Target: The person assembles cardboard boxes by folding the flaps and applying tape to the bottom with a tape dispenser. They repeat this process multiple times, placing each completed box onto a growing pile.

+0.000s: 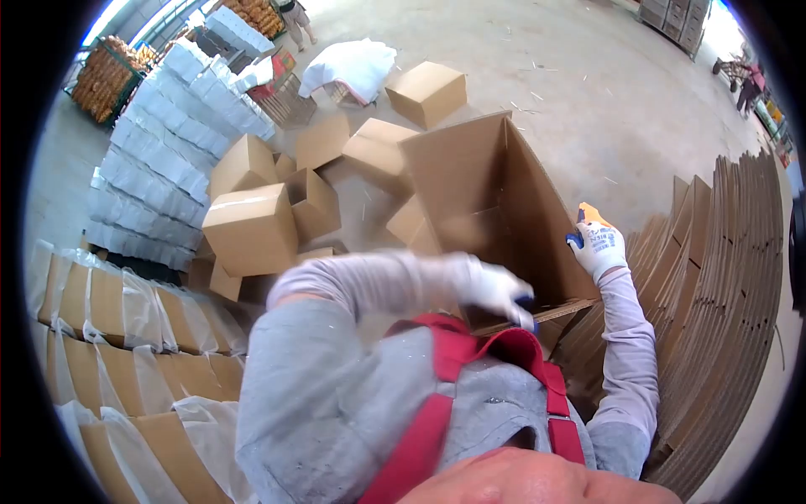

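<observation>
A large open cardboard box (470,160) stands in front of my body, its dark inside facing up. My right hand (601,249), in a white glove with blue and orange parts, grips the box's right wall at the rim, thumb toward the inside. My left hand (497,292), in a white glove with dark blue fingertips, is at the box's near side, beside a flap (558,312). Motion smears this hand, so its hold on the flap cannot be made out. My left forearm reaches across the front of my body.
Several cardboard boxes (252,223) lie in a heap on the left. Flattened cardboard sheets (730,277) stand stacked at right. Wrapped cartons (109,370) fill the lower left, with white stacked blocks (159,143) behind. A white cloth (353,67) covers a crate. People (295,21) stand farther off.
</observation>
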A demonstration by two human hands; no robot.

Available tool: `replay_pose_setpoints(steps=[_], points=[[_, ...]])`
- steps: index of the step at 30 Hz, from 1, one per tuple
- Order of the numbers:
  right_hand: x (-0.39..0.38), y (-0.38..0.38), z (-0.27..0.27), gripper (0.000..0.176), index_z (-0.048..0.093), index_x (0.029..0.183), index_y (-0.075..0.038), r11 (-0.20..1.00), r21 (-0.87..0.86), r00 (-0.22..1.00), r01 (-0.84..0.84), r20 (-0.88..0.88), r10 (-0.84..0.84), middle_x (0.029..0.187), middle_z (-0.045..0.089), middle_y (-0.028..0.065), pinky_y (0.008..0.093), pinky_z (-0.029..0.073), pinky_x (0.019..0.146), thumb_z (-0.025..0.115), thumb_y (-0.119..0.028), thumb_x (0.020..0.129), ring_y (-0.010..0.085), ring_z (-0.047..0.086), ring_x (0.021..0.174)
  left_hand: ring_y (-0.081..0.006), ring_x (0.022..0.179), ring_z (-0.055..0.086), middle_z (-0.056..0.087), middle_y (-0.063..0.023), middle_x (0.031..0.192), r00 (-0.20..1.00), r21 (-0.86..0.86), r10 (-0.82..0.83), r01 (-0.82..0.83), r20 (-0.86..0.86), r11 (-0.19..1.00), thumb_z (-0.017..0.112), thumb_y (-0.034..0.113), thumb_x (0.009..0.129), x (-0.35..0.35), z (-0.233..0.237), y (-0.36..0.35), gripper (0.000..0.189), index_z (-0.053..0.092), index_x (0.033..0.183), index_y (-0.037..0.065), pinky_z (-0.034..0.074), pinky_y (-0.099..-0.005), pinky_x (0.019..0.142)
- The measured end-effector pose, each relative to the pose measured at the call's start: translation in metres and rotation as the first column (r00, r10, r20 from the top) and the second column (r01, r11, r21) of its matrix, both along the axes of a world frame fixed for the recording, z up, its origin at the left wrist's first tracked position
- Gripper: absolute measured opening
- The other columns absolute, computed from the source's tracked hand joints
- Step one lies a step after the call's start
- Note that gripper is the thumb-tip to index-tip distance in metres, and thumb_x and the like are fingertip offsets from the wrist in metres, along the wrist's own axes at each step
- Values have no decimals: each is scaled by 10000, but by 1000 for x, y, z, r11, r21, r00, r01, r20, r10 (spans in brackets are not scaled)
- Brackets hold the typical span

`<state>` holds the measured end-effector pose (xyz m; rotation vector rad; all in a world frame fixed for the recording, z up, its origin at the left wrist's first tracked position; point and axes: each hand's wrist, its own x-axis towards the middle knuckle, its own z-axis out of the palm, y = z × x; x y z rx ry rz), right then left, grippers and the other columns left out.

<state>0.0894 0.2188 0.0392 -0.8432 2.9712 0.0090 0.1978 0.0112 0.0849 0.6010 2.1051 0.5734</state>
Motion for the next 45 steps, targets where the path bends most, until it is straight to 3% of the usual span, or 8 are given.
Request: replay_pose_setpoints(steps=[7,13,15,21,26,29,35,45], points=[[-11,18,-4,332,651,952,-91,997,-72,999,-1,39,4,927,662,114,395,485,775,535,-389,864,274,638,865,-204,909,628,655,-115,1023,739,-178,263,-194,621,965,701,294,762,-5,-89,-19,506,563,1199,79,504,-333,791],[-8,17,1,333,645,965,-86,996,-87,997,25,77,-18,934,662,113,395,481,775,531,-385,870,278,634,873,-175,977,571,638,-114,1064,983,-178,-138,159,124,971,693,255,760,21,-61,-18,560,505,1259,84,446,-332,852],[-11,17,-8,319,642,956,-84,988,-151,998,20,55,-12,930,660,114,396,482,770,542,-373,864,279,633,867,-141,787,599,674,-85,899,655,48,-39,5,755,999,679,184,772,-9,-106,-42,386,613,1129,56,476,-340,713],[-1,9,-7,276,636,931,-98,995,-99,999,9,-34,-13,887,642,127,402,469,762,559,-351,854,278,626,845,-259,904,648,686,-92,1009,847,-571,-408,531,340,627,744,561,661,-84,-88,-26,611,687,1067,108,501,-384,816],[3,6,-4,292,636,973,-100,999,-10,999,50,-15,-50,932,649,117,405,458,781,586,-355,839,267,634,826,-307,1054,590,650,-132,1090,935,-540,-347,254,-77,803,708,602,637,-116,-120,-31,684,678,1053,61,441,-473,925],[-2,16,-12,308,641,1022,-102,996,-67,996,65,-52,-68,927,649,123,402,458,787,604,-340,831,270,633,810,-312,1053,556,589,-146,1099,110,-103,-53,-518,-992,849,662,389,778,-191,-64,-76,501,534,1153,83,366,-527,965],[5,10,-8,336,636,1075,-109,994,18,994,112,2,-112,941,641,117,398,456,797,604,-342,836,281,619,833,-294,988,596,600,-136,1043,505,-127,249,-598,-826,792,613,306,845,-187,-60,-123,329,543,1085,92,489,-389,821],[14,26,-6,318,629,1058,-108,998,-41,994,51,-92,-54,842,615,117,411,453,754,634,-306,809,284,608,795,-288,877,607,628,-104,909,261,98,267,-519,-928,849,619,232,809,-168,-90,-146,222,589,989,105,485,-403,769]])
